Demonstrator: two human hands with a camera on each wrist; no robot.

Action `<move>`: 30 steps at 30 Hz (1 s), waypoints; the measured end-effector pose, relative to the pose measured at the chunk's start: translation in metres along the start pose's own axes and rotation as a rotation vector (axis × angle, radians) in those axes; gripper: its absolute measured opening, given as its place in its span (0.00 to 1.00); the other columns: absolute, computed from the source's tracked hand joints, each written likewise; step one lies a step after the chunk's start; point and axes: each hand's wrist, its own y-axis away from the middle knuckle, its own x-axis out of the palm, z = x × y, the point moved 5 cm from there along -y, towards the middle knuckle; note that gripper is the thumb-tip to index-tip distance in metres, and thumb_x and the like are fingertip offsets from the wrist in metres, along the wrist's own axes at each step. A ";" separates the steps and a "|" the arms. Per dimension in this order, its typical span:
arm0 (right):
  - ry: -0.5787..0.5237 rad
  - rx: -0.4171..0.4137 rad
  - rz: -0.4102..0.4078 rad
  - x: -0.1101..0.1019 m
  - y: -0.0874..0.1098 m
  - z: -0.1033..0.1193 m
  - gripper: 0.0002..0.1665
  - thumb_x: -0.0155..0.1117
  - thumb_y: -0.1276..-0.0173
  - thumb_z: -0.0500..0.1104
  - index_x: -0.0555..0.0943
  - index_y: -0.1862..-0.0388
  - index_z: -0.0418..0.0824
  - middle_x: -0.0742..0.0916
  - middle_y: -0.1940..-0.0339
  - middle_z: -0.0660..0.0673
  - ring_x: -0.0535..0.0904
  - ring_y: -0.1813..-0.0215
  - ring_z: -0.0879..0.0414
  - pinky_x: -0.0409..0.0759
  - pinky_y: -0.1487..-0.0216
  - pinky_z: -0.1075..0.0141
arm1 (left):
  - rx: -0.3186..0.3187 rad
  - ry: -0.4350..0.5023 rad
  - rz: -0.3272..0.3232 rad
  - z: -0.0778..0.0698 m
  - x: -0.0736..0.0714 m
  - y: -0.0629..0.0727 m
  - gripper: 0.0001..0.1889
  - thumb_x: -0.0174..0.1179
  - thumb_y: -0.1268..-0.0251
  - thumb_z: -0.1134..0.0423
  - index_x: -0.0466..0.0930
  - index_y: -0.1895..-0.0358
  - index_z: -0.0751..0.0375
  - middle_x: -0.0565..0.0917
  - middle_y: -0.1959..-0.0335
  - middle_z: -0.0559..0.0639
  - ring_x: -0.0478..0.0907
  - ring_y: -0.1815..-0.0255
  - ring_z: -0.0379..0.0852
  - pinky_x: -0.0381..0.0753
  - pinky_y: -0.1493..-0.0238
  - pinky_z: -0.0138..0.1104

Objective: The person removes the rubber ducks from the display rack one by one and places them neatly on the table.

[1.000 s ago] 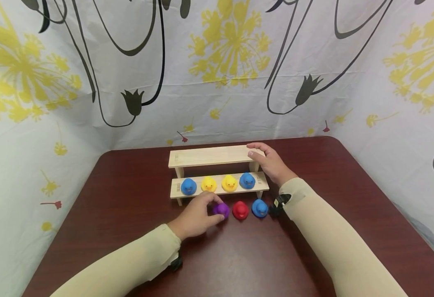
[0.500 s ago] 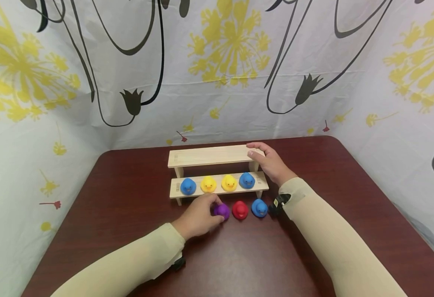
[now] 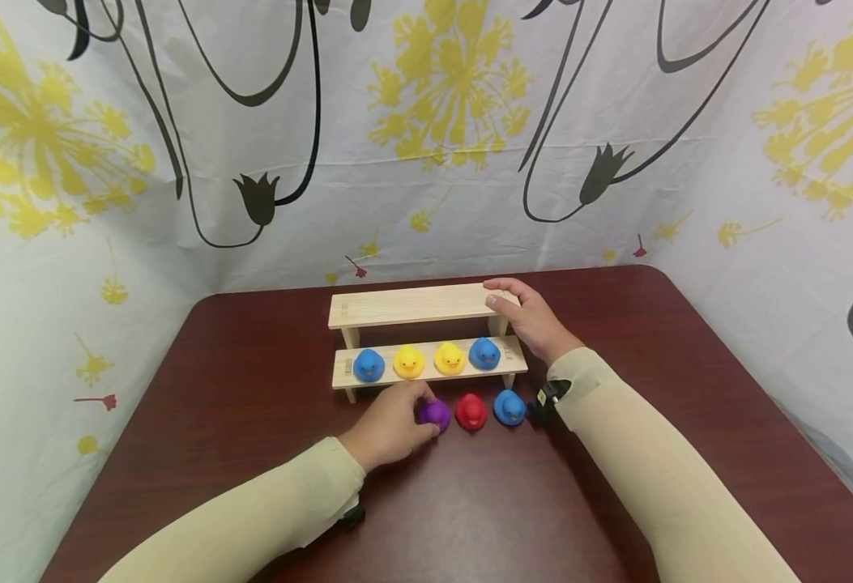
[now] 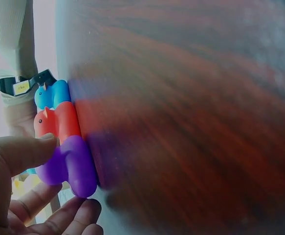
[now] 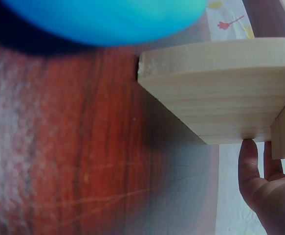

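Note:
My left hand (image 3: 395,427) pinches a purple rubber duck (image 3: 437,415) between thumb and fingers, on the table in front of a two-tier wooden shelf (image 3: 411,306). In the left wrist view the thumb lies against the upper part of the purple duck (image 4: 78,169). Right of it sit a red duck (image 3: 472,413) and a blue duck (image 3: 509,407). At the shelf's right end, my right hand (image 3: 535,321) grips the upper board, thumb on top. The right wrist view catches the right fingers (image 5: 249,164) by the wooden side support (image 5: 220,93).
On the lower board stand a blue duck (image 3: 369,366), two yellow ducks (image 3: 408,362) and another blue duck (image 3: 484,354). The dark red-brown table (image 3: 484,510) reaches back to a patterned cloth (image 3: 426,178), which also hangs at both sides.
My left hand has shifted slightly toward me with its hold on the purple duck. The right hand stays on the shelf, and the view has drifted a little.

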 end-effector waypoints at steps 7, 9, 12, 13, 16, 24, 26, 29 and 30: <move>-0.010 0.005 0.000 0.000 0.000 0.000 0.23 0.61 0.18 0.46 0.77 0.30 0.41 0.73 0.23 0.42 0.66 0.23 0.45 0.62 0.20 0.44 | -0.007 -0.007 0.005 -0.004 -0.007 0.006 0.15 0.76 0.36 0.59 0.82 0.51 0.53 0.83 0.56 0.45 0.79 0.54 0.45 0.84 0.47 0.40; -0.004 0.003 0.000 0.000 0.000 -0.001 0.23 0.61 0.18 0.47 0.77 0.30 0.41 0.73 0.23 0.42 0.66 0.23 0.44 0.62 0.20 0.44 | 0.003 -0.012 -0.007 -0.008 -0.011 0.010 0.16 0.76 0.35 0.58 0.83 0.49 0.53 0.83 0.55 0.46 0.79 0.53 0.46 0.84 0.46 0.41; 0.000 0.004 -0.004 0.000 -0.001 -0.001 0.23 0.61 0.19 0.47 0.77 0.30 0.41 0.73 0.23 0.42 0.66 0.23 0.44 0.62 0.20 0.44 | 0.031 -0.016 -0.034 -0.015 -0.020 0.016 0.18 0.75 0.35 0.57 0.83 0.46 0.55 0.84 0.51 0.48 0.81 0.50 0.49 0.84 0.44 0.43; 0.000 0.003 -0.004 0.000 -0.001 -0.001 0.24 0.61 0.19 0.47 0.77 0.30 0.40 0.73 0.23 0.41 0.67 0.23 0.44 0.62 0.20 0.44 | 0.037 -0.014 -0.045 -0.016 -0.023 0.018 0.18 0.75 0.35 0.57 0.83 0.45 0.56 0.84 0.50 0.49 0.81 0.49 0.49 0.84 0.43 0.44; -0.007 0.004 -0.002 0.000 -0.001 -0.001 0.24 0.62 0.19 0.47 0.76 0.30 0.40 0.73 0.23 0.41 0.67 0.24 0.43 0.62 0.20 0.44 | 0.051 -0.009 -0.081 -0.022 -0.033 0.023 0.21 0.75 0.35 0.56 0.83 0.42 0.56 0.85 0.47 0.50 0.81 0.47 0.49 0.84 0.42 0.45; -0.006 0.009 -0.002 -0.001 0.000 -0.001 0.25 0.62 0.19 0.47 0.76 0.29 0.40 0.73 0.23 0.41 0.67 0.24 0.43 0.62 0.21 0.44 | 0.083 0.011 -0.225 -0.024 -0.065 0.030 0.21 0.76 0.36 0.57 0.83 0.42 0.58 0.86 0.46 0.52 0.82 0.47 0.51 0.83 0.43 0.46; -0.002 0.007 -0.002 -0.001 0.000 0.000 0.25 0.62 0.19 0.47 0.76 0.29 0.40 0.72 0.23 0.41 0.67 0.24 0.43 0.62 0.21 0.44 | 0.072 0.003 -0.253 -0.022 -0.072 0.031 0.22 0.76 0.36 0.57 0.83 0.42 0.58 0.86 0.45 0.52 0.82 0.47 0.52 0.83 0.41 0.46; -0.006 0.007 -0.006 0.000 0.000 0.000 0.25 0.62 0.19 0.47 0.76 0.29 0.39 0.72 0.23 0.41 0.68 0.25 0.43 0.63 0.22 0.45 | 0.053 -0.017 -0.292 -0.016 -0.083 0.030 0.23 0.76 0.37 0.56 0.83 0.42 0.58 0.86 0.44 0.52 0.83 0.45 0.53 0.83 0.38 0.48; -0.007 0.005 -0.006 0.000 0.000 0.000 0.25 0.62 0.19 0.47 0.76 0.29 0.38 0.72 0.23 0.40 0.68 0.25 0.43 0.63 0.22 0.45 | 0.050 -0.019 -0.303 -0.014 -0.086 0.030 0.23 0.76 0.37 0.56 0.83 0.41 0.58 0.86 0.44 0.53 0.82 0.44 0.53 0.82 0.37 0.49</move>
